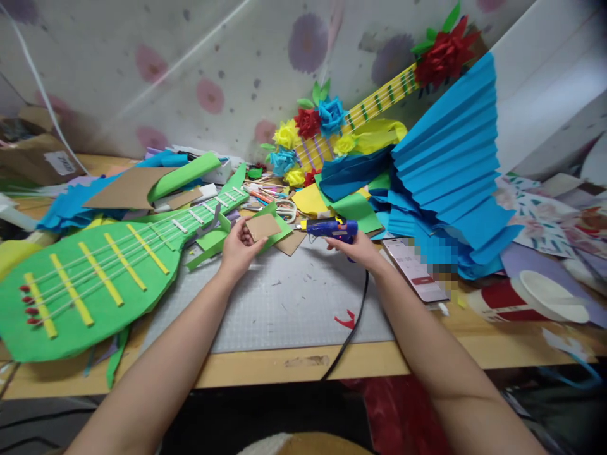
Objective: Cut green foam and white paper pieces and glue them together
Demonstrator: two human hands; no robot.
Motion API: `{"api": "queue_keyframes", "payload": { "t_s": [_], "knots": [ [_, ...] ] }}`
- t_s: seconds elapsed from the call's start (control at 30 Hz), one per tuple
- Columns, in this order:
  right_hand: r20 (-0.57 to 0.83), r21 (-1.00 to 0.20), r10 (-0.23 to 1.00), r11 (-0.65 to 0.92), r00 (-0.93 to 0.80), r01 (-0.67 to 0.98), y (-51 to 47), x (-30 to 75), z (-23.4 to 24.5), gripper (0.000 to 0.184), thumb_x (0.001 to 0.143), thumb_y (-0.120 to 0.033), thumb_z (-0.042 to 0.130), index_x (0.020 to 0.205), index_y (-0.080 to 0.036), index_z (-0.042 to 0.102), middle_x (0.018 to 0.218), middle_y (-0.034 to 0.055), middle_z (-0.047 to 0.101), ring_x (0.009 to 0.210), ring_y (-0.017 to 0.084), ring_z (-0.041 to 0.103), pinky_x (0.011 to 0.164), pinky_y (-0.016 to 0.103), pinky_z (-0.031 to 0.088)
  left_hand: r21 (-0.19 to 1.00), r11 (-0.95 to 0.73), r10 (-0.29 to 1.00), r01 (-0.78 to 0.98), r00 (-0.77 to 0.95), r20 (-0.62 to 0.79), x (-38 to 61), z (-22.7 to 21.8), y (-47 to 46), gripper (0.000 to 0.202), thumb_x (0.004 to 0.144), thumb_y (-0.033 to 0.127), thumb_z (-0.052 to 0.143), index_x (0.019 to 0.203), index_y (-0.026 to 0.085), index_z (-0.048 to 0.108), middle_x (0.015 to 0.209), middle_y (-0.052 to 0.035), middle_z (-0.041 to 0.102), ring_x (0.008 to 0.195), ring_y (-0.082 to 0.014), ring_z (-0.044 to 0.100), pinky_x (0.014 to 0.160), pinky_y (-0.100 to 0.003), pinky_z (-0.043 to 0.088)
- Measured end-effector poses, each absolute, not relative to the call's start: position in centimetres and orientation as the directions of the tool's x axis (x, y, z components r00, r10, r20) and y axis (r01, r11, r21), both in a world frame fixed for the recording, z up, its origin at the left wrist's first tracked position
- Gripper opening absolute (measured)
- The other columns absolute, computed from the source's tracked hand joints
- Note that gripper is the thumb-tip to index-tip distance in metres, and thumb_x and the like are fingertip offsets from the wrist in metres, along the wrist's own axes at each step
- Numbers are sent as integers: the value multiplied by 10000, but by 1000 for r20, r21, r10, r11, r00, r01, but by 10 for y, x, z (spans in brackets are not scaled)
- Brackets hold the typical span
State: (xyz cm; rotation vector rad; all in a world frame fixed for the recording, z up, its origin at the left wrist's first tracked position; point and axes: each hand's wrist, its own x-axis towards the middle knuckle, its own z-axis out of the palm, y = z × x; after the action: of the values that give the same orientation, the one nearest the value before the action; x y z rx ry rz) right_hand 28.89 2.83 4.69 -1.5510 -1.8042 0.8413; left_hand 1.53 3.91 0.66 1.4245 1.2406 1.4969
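Note:
My left hand (238, 250) is closed on a small piece of brown cardboard (263, 227) with green paper (281, 232) behind it. Facing it, my right hand (356, 250) is wrapped round a blue and yellow glue gun (331, 229). Its nozzle points left, close to the cardboard's right edge. The gun's black cord runs down over the grey cutting mat (289, 309). A green paper guitar (109, 278) with yellow strips and white strings lies to the left. Scraps of green paper (208, 243) lie beside my left hand.
A flower-decked paper guitar (379, 101) leans on the wall at the back. Pleated blue paper (455, 164) rises at the right, near a phone (417, 272) and a red and white paper cup (516, 300). A red scrap (346, 319) lies on the mat.

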Motion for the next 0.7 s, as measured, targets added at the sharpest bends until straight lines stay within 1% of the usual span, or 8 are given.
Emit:
{"api": "queue_keyframes", "payload": {
  "t_s": [0.1, 0.23, 0.33, 0.4, 0.47, 0.57, 0.63, 0.7],
  "knots": [
    [51, -751, 998, 52, -21, 659, 23, 301, 34, 443, 673, -535, 615, 831, -125, 676, 792, 97, 693, 772, 224, 631, 699, 314, 466, 951, -286, 942, 121, -145, 302, 16, 6, 39, 583, 552, 311, 708, 1074, 175, 487, 862, -37, 621, 681, -125, 600, 605, -246, 490],
    [80, -695, 985, -52, 150, 717, 18, 309, 21, 504, 663, -564, 602, 926, -141, 679, 865, 104, 693, 863, 268, 630, 746, 360, 461, 939, -285, 929, 193, -186, 320, 13, 4, 39, 560, 566, 278, 708, 1068, 179, 482, 845, -33, 620, 703, -141, 609, 625, -271, 505],
    [72, -673, 982, -81, 175, 735, 18, 313, 15, 519, 650, -573, 608, 936, -145, 675, 874, 117, 688, 874, 280, 627, 746, 373, 458, 928, -294, 912, 229, -224, 344, 10, 2, 41, 566, 568, 266, 715, 1074, 180, 478, 913, -53, 626, 772, -156, 619, 702, -307, 517],
    [91, -669, 985, -51, 149, 741, 18, 316, 15, 525, 644, -575, 615, 945, -148, 660, 873, 113, 682, 852, 267, 624, 737, 367, 458, 923, -306, 906, 232, -228, 357, 8, 2, 42, 574, 575, 267, 715, 1087, 180, 471, 959, -66, 625, 813, -165, 624, 743, -323, 517],
    [187, -658, 974, 27, 129, 753, 17, 318, 20, 551, 645, -566, 622, 1010, -154, 616, 903, 99, 667, 834, 239, 613, 728, 352, 460, 921, -316, 906, 227, -217, 364, 9, 3, 41, 574, 583, 267, 708, 1096, 178, 465, 976, -71, 625, 825, -169, 628, 753, -326, 518],
    [488, -546, 862, 179, 137, 819, 12, 314, 41, 585, 652, -519, 638, 1099, -157, 536, 992, 99, 625, 894, 226, 568, 782, 366, 444, 912, -327, 900, 248, -214, 380, 10, 5, 39, 562, 587, 261, 703, 1089, 173, 468, 975, -71, 625, 832, -170, 626, 765, -327, 516],
    [637, -439, 764, 253, 101, 862, 8, 300, 59, 483, 693, -463, 617, 1058, -157, 541, 1016, 111, 604, 953, 235, 533, 845, 390, 413, 901, -328, 893, 285, -219, 394, 10, 6, 38, 551, 589, 263, 704, 1082, 176, 474, 965, -62, 625, 833, -168, 620, 775, -330, 513],
    [645, -413, 764, 341, 8, 844, 7, 277, 73, 327, 741, -401, 574, 967, -166, 563, 955, 103, 610, 934, 225, 530, 831, 371, 415, 890, -328, 887, 316, -220, 406, 10, 7, 37, 550, 598, 267, 702, 1092, 184, 474, 969, -56, 621, 830, -164, 615, 775, -331, 513]
  ]
}}
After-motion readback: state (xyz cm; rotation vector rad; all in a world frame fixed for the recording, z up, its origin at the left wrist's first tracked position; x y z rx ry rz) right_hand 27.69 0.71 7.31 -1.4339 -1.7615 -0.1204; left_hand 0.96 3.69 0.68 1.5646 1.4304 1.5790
